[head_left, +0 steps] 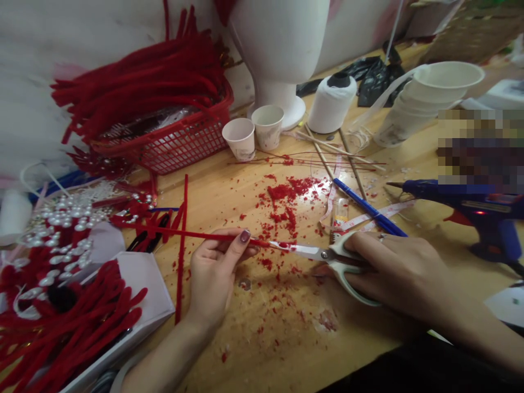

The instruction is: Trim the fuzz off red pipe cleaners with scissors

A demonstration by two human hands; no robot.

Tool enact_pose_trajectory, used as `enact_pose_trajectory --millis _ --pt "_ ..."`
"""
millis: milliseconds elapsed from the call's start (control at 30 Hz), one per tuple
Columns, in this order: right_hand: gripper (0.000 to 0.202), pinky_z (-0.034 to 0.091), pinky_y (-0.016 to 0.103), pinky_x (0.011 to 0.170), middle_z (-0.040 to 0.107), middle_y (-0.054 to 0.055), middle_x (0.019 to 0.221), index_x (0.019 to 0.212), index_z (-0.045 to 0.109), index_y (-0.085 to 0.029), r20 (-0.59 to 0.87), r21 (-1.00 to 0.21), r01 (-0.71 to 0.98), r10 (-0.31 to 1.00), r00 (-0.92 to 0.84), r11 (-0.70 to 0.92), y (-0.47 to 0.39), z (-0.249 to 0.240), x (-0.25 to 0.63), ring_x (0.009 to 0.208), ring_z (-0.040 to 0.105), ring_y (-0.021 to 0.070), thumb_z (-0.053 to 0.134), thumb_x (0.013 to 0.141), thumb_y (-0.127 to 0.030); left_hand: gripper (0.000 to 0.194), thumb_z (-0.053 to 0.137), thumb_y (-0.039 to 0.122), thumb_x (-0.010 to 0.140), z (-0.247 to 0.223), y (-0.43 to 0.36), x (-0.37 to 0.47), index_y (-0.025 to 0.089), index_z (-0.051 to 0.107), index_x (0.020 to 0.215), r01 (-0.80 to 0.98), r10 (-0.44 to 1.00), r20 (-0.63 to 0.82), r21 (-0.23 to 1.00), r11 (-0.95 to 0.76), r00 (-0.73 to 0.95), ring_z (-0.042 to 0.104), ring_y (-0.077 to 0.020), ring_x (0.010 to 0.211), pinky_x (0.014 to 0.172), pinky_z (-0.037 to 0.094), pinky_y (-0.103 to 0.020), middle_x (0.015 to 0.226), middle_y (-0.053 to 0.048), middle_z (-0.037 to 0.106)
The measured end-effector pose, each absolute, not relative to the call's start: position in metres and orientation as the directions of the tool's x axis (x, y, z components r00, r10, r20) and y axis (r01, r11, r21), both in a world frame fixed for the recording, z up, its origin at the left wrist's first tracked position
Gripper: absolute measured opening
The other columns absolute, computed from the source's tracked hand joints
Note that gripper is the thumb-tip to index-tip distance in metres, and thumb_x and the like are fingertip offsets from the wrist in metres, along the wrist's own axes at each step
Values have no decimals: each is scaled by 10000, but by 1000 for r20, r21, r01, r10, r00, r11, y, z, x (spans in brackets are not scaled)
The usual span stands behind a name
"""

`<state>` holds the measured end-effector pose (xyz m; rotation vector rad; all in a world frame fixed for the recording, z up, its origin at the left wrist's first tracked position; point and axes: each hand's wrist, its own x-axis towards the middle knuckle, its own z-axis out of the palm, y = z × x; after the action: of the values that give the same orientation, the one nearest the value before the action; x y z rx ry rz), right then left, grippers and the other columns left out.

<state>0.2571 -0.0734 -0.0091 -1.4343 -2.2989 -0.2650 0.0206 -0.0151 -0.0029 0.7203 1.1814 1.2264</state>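
My left hand is closed, pinching a long red pipe cleaner between thumb and fingers close to its right end. The rest of the strip reaches out to the left over the table. In my right hand is a pair of scissors with pale green handles, my fingers through the loops. Its blades point left and meet the tip of the pipe cleaner, with red fuzz on them. Red clippings lie scattered on the wood behind and below the blades. A second red pipe cleaner rests on the table left of my left hand.
A red basket heaped with red fuzzy strips stands at the back left. White beads and an open white box are at left. Paper cups, a thread cone and a blue glue gun with a lit red light stand beyond.
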Motion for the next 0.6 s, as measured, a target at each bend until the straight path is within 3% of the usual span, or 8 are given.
enact_pose_trajectory --millis 267,433,600 --pt "200 305 240 467 517 -28 561 719 476 -211 488 -84 925 825 -286 370 -72 -6 256 483 474 119 542 789 -386 195 820 249 598 -7 -15 17 147 697 710 -256 960 -262 939 230 -97 644 -87 540 580 556 -186 639 -1 708" --pt "201 279 239 467 509 -26 561 694 476 -211 431 -67 918 841 -327 391 -71 -9 253 480 472 119 543 768 -385 179 787 300 647 -11 -18 13 162 709 731 -58 988 -116 992 110 -100 653 -122 608 596 546 -215 686 -23 710" --pt "266 257 246 461 475 -31 508 665 503 -209 416 -46 918 843 -341 394 -70 -11 253 440 437 119 538 778 -447 143 778 309 655 -13 -23 13 192 711 705 13 996 -14 1000 15 -84 637 -123 587 557 531 -211 658 -9 695"
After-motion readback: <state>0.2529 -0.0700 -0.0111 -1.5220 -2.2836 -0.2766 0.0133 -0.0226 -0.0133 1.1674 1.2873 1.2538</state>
